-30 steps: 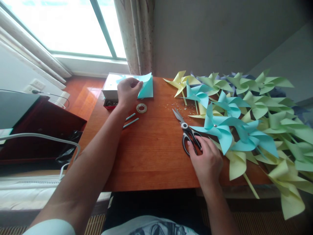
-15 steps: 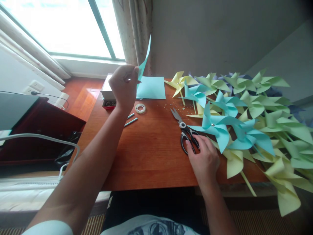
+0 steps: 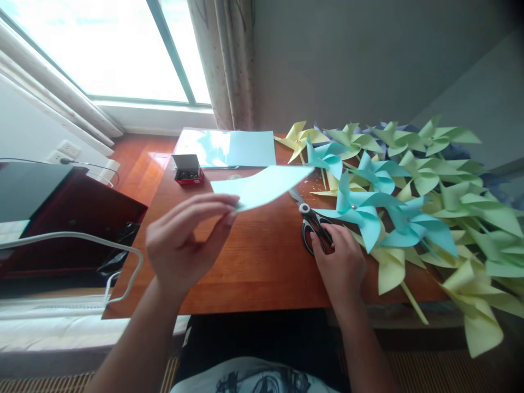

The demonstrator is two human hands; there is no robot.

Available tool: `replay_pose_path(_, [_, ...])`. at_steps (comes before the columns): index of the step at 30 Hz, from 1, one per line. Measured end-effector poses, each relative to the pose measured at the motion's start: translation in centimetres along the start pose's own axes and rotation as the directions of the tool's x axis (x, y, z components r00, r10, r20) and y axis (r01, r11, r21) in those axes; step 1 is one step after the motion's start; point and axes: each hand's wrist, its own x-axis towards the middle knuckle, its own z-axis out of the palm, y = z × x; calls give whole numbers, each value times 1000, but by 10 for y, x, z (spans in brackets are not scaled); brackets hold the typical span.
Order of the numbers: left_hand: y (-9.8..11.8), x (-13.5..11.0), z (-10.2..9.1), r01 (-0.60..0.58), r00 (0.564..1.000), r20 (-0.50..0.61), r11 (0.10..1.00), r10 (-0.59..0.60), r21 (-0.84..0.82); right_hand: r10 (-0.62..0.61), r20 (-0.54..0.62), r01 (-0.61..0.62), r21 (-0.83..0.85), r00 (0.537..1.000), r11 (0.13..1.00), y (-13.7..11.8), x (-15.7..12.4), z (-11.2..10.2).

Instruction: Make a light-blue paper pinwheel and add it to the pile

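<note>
A dim grey wall [image 3: 335, 65] fills the upper right of the frame, and below it a reddish-brown wooden table [image 3: 254, 273] takes up the centre. Upper left, a bright window [image 3: 123, 49] lights us, with a pale curtain [image 3: 227, 60] hanging at its right edge. Paper pinwheels [image 3: 360, 210], yellow, blue, green and some purple, crowd the right side from mid-height down to the lower corner, overlapping one another.

The person's left hand [image 3: 184, 240], left of centre, has thumb and fingers pinched on the near edge of a light blue sheet [image 3: 262, 188]; that sheet is up off the table in the middle of the frame, curving toward the right. The right hand [image 3: 341, 259], right of centre, is closed over the handles of the scissors [image 3: 304, 208], which lie on the table with their blades pointing up the frame, the tips just by the sheet.

Behind, a second blue sheet [image 3: 251, 148] lies flat against a shiny clear packet [image 3: 200, 144]. Smallest of all, an open little red box [image 3: 188, 174] sits left of the held paper.
</note>
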Motion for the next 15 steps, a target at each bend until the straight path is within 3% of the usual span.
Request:
replay_pose_path(3, [-1, -50, -21, 60, 971, 232, 998, -59, 0, -13, -15, 13, 12, 1000, 1000, 0, 0, 0])
replay_pose_path(7, [-5, -89, -35, 148, 868, 468, 986, -168, 80, -5, -54, 9, 60, 999, 998, -1, 1, -4])
replay_pose_path(9, [-3, -96, -36, 177, 832, 517, 980, -200, 94, -24, -88, 35, 130, 996, 991, -4, 0, -9])
replay_pose_path(12, [0, -97, -35, 215, 813, 533, 972, -234, 98, -113, -114, 139, 255, 987, 957, -12, -7, -17])
replay_pose_path(15, [0, -94, -34, 252, 800, 542, 964, -257, 86, -241, -60, 246, 360, 969, 900, -21, -19, -27])
